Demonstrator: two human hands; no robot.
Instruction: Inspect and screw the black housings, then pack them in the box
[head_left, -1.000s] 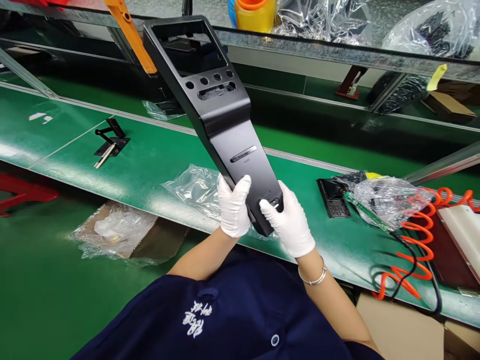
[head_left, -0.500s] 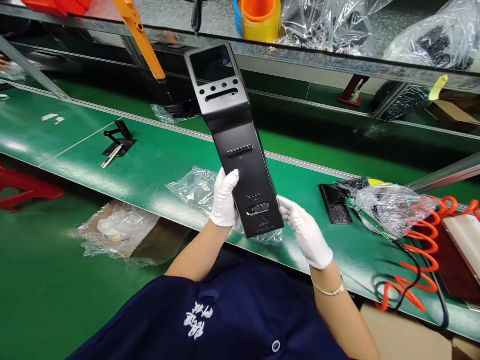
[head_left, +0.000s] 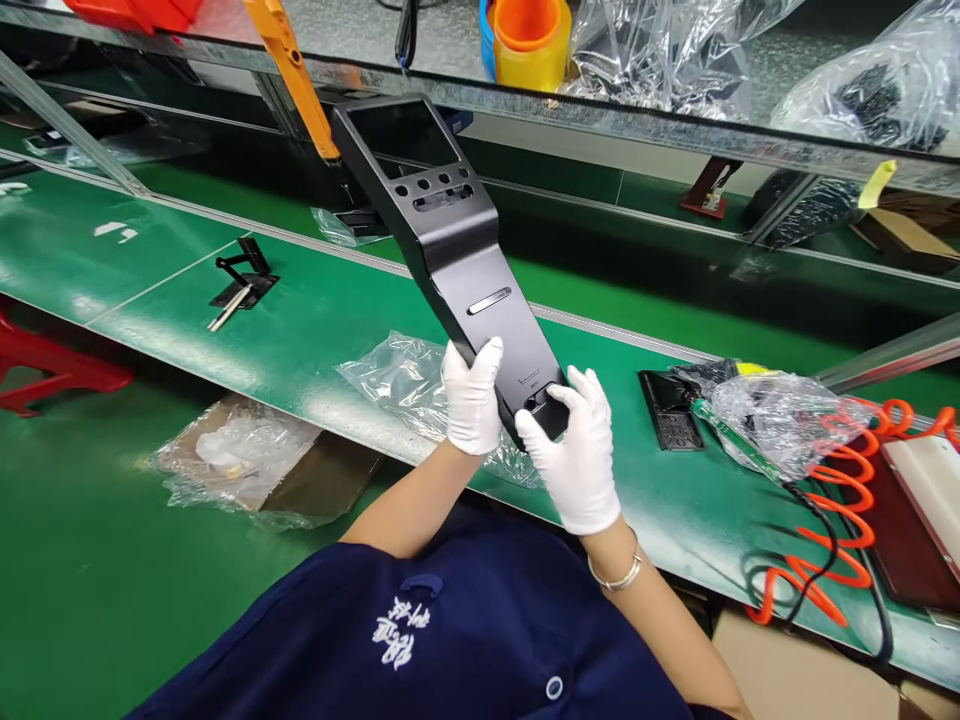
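Note:
A long, bent black panel housing (head_left: 487, 285) is held up above the bench, tilted with its far end to the left. That end has a rectangular window, a row of round holes and a slot. My left hand (head_left: 472, 398), in a white glove, grips the housing's left edge near the lower end, thumb on top. My gloved right hand (head_left: 576, 455) is at the lower right corner, thumb and fingers around the end by an oval opening. Beneath the hands lies a clear plastic bag (head_left: 394, 380) on the green bench (head_left: 330, 345).
To the left stands a small black bracket (head_left: 244, 275) with a pale stick. On the right are a black part (head_left: 670, 410), a green air tool (head_left: 739, 440) and a coiled orange hose (head_left: 832, 520). A metal shelf (head_left: 675, 125) crosses above. An orange tool (head_left: 292, 75) hangs from it.
The housing has turned, showing its left side wall, and its far end has swung left. My right hand has moved left and up from the right edge to grip the lower end.

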